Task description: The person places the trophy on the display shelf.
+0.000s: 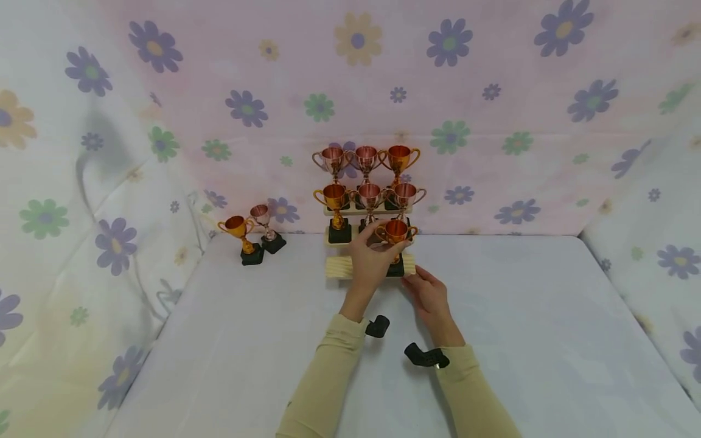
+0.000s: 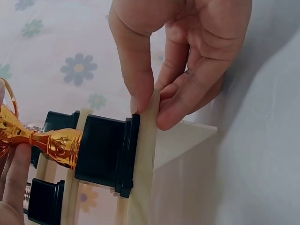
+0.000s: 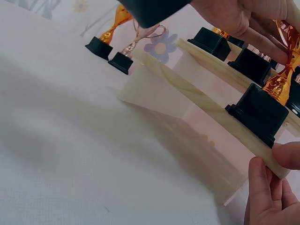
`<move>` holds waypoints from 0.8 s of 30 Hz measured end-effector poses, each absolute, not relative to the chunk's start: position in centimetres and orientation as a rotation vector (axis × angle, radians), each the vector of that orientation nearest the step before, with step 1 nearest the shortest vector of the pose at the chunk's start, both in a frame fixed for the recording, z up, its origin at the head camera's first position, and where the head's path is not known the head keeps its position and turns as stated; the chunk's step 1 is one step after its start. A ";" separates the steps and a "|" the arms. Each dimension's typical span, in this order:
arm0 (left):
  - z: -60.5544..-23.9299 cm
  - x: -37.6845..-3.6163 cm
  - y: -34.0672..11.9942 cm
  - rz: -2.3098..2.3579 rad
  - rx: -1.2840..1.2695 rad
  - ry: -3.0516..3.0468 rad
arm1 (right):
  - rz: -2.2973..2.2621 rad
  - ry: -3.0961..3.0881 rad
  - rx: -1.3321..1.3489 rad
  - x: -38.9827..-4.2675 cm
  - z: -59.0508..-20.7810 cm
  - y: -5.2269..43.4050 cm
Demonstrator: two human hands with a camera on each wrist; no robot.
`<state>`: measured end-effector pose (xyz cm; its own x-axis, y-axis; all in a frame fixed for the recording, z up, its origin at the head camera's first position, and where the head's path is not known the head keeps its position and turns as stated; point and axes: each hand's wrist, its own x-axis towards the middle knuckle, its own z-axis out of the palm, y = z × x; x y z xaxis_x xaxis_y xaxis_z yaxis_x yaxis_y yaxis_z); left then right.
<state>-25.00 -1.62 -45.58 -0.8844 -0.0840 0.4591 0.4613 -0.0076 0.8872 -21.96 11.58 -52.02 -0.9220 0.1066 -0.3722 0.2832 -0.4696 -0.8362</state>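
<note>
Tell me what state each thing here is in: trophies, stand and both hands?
Gold trophy: upright on the stand's lowest step, held by the left hand.
Stepped stand: on the table, front edge pinched by the right hand.
Six trophies: upright on the upper steps.
Two trophies: upright on the table, apart from the stand.

no readable text, no labels, no brands, no numbers, no signs

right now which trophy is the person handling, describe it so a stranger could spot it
Find the tiered cream stand against the flowered backdrop. On its lowest front step stands a gold trophy; the left hand grips it, and it stands alone on that step.
</note>
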 end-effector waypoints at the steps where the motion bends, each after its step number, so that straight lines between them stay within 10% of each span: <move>1: -45.6 -25.1 -1.6 -1.946 -0.390 -1.894 | -2.545 1.552 0.577 -22.0 -52.0 11.6; 24: -46.0 -25.6 -0.7 -1.907 -0.418 -1.846 | -2.521 1.580 0.603 -21.7 -52.1 11.5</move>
